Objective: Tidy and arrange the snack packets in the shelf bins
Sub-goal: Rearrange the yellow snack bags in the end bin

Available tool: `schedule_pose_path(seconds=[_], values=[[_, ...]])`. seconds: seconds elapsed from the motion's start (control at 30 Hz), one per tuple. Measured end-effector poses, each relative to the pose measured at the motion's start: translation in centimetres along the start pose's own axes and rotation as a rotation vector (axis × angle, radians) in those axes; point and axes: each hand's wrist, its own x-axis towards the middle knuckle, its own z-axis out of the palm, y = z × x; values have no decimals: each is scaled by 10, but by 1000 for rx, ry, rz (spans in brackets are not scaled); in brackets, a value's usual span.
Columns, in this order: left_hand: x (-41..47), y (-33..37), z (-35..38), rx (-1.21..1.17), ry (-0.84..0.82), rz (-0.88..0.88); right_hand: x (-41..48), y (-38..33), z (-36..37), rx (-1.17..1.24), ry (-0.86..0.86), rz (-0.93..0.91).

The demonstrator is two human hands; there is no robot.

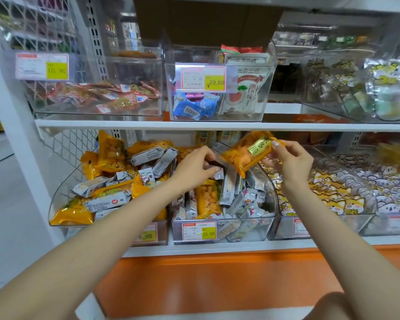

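Clear plastic bin (245,227): right hand (291,163) fingers (276,144) pinch glossy orange packet (245,155); left hand (195,168) pinches silver packet (219,174).

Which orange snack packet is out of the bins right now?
The orange packet with the gold label, pinched by the right hand above the middle lower bin; the others lie inside bins.

1. Shop-floor view: both forearms (116,222) are bare from elbow to wrist, slim and smooth.
2. The left hand (195,166) and right hand (291,161) are likewise bare.
3. The right thumbnail (275,144) is neatly trimmed and pale.
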Motion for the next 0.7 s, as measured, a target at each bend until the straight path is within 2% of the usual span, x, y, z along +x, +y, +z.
schedule_pose_path(seconds=[0.13,0.23,0.43,0.57,0.7], values=[[-20,-10,-26,-91,-108,-15,-17,1,15,36,-243,146],[-42,-14,-30,9,-120,-18,-32,4,35,72,-322,229],[-71,-33,-46,119,212,-49,-60,14,84,211,-391,349],[-78,-62,-81,183,396,-107,-69,18,113,85,-593,281],[-80,-98,-108,214,508,-180,-73,32,132,-362,-673,1]])
